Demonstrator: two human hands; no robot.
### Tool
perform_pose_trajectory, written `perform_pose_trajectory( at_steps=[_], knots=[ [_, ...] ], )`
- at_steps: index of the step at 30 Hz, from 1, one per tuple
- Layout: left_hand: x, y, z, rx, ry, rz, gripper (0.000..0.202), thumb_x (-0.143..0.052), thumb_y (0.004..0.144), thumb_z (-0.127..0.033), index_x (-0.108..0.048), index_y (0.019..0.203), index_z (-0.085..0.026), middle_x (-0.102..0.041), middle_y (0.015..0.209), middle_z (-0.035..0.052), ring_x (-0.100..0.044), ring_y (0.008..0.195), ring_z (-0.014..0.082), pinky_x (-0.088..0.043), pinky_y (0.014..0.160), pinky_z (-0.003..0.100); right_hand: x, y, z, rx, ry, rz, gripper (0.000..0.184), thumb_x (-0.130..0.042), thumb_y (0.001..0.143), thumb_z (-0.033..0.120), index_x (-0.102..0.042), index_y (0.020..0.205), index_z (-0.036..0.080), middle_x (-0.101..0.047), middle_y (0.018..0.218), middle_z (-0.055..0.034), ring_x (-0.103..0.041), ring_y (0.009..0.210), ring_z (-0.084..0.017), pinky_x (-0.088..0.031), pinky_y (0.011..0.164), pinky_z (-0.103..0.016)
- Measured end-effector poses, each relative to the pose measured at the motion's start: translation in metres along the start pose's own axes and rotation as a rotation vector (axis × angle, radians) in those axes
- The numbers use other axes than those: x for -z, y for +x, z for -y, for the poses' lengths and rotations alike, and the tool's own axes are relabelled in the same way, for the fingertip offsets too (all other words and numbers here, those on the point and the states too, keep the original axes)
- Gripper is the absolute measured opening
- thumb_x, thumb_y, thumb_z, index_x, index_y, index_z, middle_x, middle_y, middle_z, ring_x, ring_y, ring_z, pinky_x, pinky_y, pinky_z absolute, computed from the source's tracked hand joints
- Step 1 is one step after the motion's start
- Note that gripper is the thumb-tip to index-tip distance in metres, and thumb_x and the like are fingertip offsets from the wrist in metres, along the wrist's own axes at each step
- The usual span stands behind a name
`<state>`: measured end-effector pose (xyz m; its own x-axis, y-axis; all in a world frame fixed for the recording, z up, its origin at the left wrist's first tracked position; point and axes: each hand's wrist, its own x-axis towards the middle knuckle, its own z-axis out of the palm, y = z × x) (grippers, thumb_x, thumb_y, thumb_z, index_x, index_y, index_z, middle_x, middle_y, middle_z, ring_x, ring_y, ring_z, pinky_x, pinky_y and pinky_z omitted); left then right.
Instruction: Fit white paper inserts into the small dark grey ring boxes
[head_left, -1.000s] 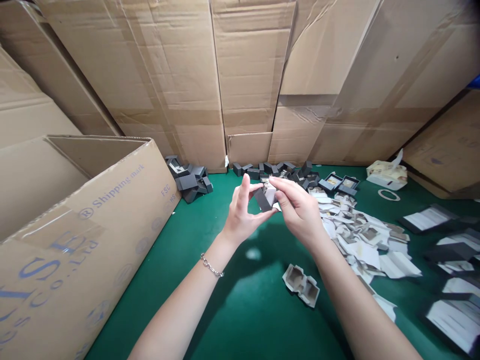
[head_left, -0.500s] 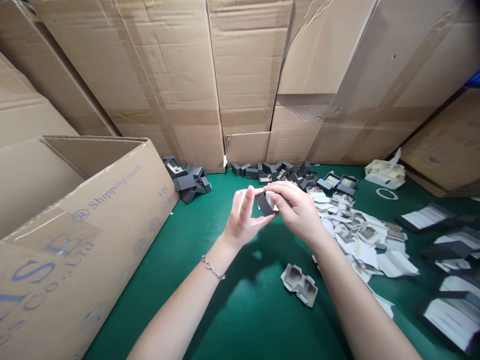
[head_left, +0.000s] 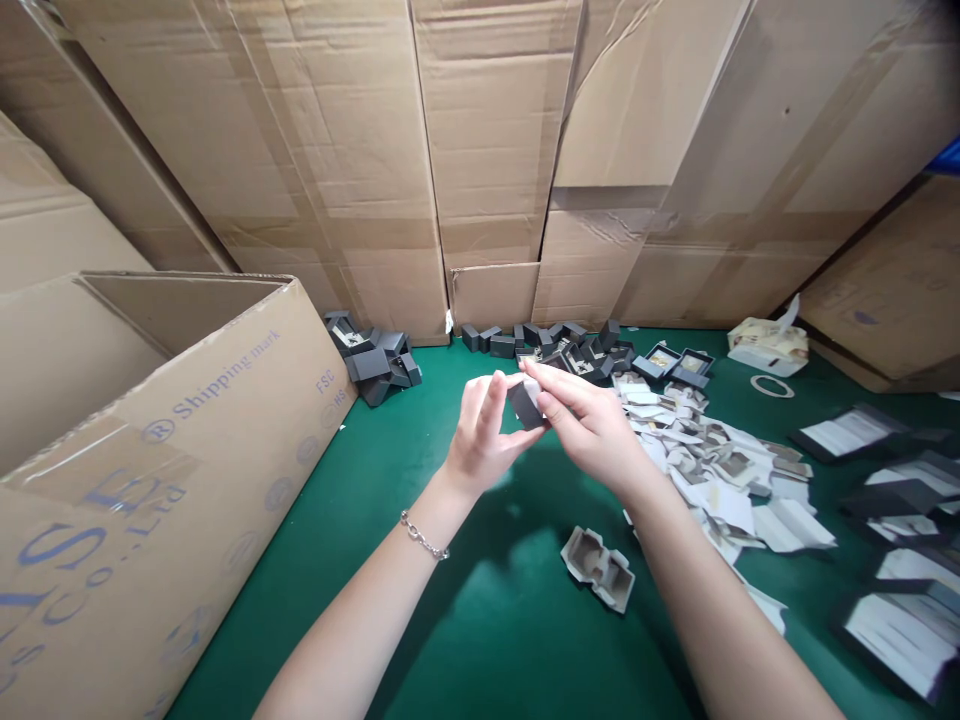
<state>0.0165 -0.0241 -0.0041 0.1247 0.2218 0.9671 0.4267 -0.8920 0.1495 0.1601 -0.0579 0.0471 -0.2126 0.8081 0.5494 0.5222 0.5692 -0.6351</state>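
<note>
My left hand [head_left: 480, 432] and my right hand [head_left: 589, 425] meet above the green table [head_left: 480, 620], both pinching one small dark grey box [head_left: 525, 404]. The left thumb and fingers grip its left side. Fingers of the right hand lie over its top and right side, hiding most of it. A silver bracelet [head_left: 422, 536] sits on my left wrist. Below the hands a folded grey card insert [head_left: 598, 569] lies on the table.
A large open shipping carton [head_left: 172, 470] fills the left. Piles of small dark boxes [head_left: 373, 356] [head_left: 570, 350] lie along the cardboard wall [head_left: 487, 150]. White and grey card pieces [head_left: 720, 480] spread to the right, with dark flat trays [head_left: 892, 620] at the far right.
The right hand's fingers have moved over the top of the small box, covering its pale inside. Both hands have lowered slightly and stay together.
</note>
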Motion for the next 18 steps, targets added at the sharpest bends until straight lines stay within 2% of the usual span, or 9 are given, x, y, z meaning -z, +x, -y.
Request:
perform_pose_trajectory(
  at_steps=[3,6,9,11,13,15,18],
  knots=[
    [0.001,0.0,0.004,0.012,0.014,-0.02,0.098,-0.069,0.073,-0.03,-0.003,0.145,-0.028,-0.058,0.106,0.0111,-0.057,0.094,0.0216,-0.051,0.078,0.039,-0.01,-0.001,0.002,-0.021,0.078,-0.005,0.039,-0.041,0.091,0.03,-0.051,0.129,0.026,-0.051,0.134,-0.0022,-0.044,0.127,-0.02,-0.036,0.108,-0.042],
    [0.004,0.002,0.008,0.002,0.068,-0.035,0.095,-0.067,0.075,-0.031,-0.003,0.145,-0.028,-0.058,0.108,0.0113,-0.057,0.095,0.021,-0.051,0.078,0.038,-0.022,-0.004,0.006,-0.044,0.147,-0.14,0.041,-0.047,0.089,0.031,-0.048,0.13,0.028,-0.049,0.136,-0.0039,-0.044,0.126,-0.022,-0.04,0.104,-0.043],
    [0.007,0.006,0.009,-0.017,0.144,-0.101,0.096,-0.069,0.074,-0.033,-0.004,0.145,-0.028,-0.058,0.107,0.0102,-0.057,0.093,0.02,-0.051,0.078,0.037,-0.029,-0.007,0.011,-0.124,0.169,-0.402,0.034,-0.057,0.082,0.035,-0.055,0.114,0.026,-0.057,0.118,-0.0076,-0.056,0.107,-0.022,-0.052,0.086,-0.039],
    [0.008,0.008,0.008,-0.002,0.157,-0.155,0.098,-0.071,0.071,-0.035,-0.006,0.144,-0.028,-0.058,0.105,0.009,-0.056,0.093,0.0195,-0.051,0.078,0.036,-0.03,-0.006,0.011,-0.247,0.218,-0.512,0.03,-0.062,0.077,0.041,-0.055,0.101,0.024,-0.059,0.1,-0.006,-0.059,0.093,-0.02,-0.054,0.074,-0.034],
    [0.008,0.009,0.004,0.041,0.139,-0.189,0.099,-0.072,0.07,-0.036,-0.007,0.144,-0.029,-0.056,0.104,0.0082,-0.056,0.094,0.0195,-0.052,0.076,0.034,-0.028,-0.002,0.009,-0.393,0.371,-0.483,0.035,-0.061,0.075,0.046,-0.051,0.1,0.024,-0.057,0.094,-0.0035,-0.06,0.085,-0.018,-0.055,0.065,-0.03],
    [0.006,0.009,0.001,0.071,0.116,-0.191,0.099,-0.072,0.07,-0.036,-0.006,0.144,-0.03,-0.056,0.103,0.0081,-0.056,0.095,0.0196,-0.052,0.074,0.032,-0.025,0.002,0.003,-0.501,0.566,-0.373,0.039,-0.056,0.078,0.05,-0.047,0.107,0.025,-0.057,0.096,-0.0025,-0.062,0.078,-0.016,-0.054,0.058,-0.027],
    [0.003,0.008,-0.002,0.035,0.11,-0.133,0.1,-0.07,0.072,-0.036,-0.002,0.144,-0.029,-0.056,0.102,0.0083,-0.056,0.092,0.0194,-0.052,0.075,0.035,-0.018,0.008,-0.01,-0.551,0.67,-0.294,0.037,-0.052,0.079,0.05,-0.049,0.106,0.024,-0.06,0.094,-0.0028,-0.062,0.064,-0.015,-0.054,0.051,-0.028]
  ],
)
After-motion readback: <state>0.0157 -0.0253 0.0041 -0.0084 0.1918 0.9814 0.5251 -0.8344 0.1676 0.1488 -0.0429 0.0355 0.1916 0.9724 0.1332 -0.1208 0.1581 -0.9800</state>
